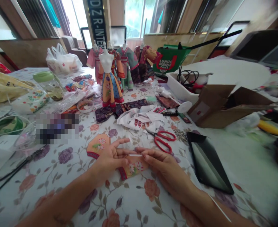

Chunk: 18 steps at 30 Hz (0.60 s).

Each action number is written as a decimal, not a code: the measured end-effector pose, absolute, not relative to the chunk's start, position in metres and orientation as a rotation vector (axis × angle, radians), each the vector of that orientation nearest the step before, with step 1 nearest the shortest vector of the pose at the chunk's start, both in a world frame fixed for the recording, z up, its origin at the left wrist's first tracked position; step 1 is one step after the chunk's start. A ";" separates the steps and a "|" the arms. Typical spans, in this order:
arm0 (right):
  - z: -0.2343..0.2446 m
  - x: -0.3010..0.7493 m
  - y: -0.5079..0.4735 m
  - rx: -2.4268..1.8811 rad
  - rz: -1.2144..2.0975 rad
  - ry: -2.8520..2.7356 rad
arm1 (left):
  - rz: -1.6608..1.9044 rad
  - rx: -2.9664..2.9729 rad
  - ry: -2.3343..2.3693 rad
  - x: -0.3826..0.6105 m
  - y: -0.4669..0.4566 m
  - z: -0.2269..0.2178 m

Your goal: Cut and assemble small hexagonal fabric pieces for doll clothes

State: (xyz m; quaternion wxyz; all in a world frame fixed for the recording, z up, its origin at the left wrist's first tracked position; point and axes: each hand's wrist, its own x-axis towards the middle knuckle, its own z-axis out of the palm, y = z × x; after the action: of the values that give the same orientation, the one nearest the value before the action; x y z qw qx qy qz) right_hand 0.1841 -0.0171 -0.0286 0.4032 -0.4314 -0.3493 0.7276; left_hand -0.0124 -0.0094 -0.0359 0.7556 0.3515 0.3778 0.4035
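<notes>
Between my two hands is an orange fabric piece (135, 168) with a white flower pattern and a red-and-blue border. A thin white strip (136, 155) runs along its top edge. My left hand (114, 156) pinches the left side of the piece, thumb in front, with one finger stretched away. On the right side, my right hand (160, 160) grips the top corner between thumb and fingers. Just behind my left hand, a second orange fabric piece (97, 145) lies flat on the cloth. Red-handled scissors (162, 140) rest beyond my right hand, blades pointing left.
A black tablet (210, 162) lies at the right, beside an open cardboard box (214, 107). Small dressed mannequins, one in an orange and blue skirt (112, 88), stand at the back. A crumpled white plastic bag (141, 118) lies ahead. Black cords (18, 167) cross the left.
</notes>
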 end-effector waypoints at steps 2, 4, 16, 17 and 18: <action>-0.032 0.185 -0.017 -1.086 1.835 -0.924 | 0.868 0.757 0.833 -0.012 -0.009 -0.034; -0.035 0.186 -0.017 -1.089 1.825 -0.956 | 0.861 0.738 0.826 -0.012 -0.009 -0.032; -0.035 0.185 -0.017 -1.241 1.740 -1.057 | 0.834 0.707 0.845 -0.012 -0.008 -0.027; -0.034 0.185 -0.017 -1.245 1.734 -1.063 | 0.832 0.710 0.842 -0.012 -0.008 -0.027; -0.033 0.185 -0.017 -1.248 1.726 -1.069 | 0.832 0.712 0.840 -0.012 -0.008 -0.027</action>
State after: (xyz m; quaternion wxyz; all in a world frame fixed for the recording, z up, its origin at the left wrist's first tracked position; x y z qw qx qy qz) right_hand 0.1849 -0.0168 -0.0332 0.3703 -0.4865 -0.4168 0.6727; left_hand -0.0116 -0.0077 -0.0274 0.7713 0.3283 0.3873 0.3839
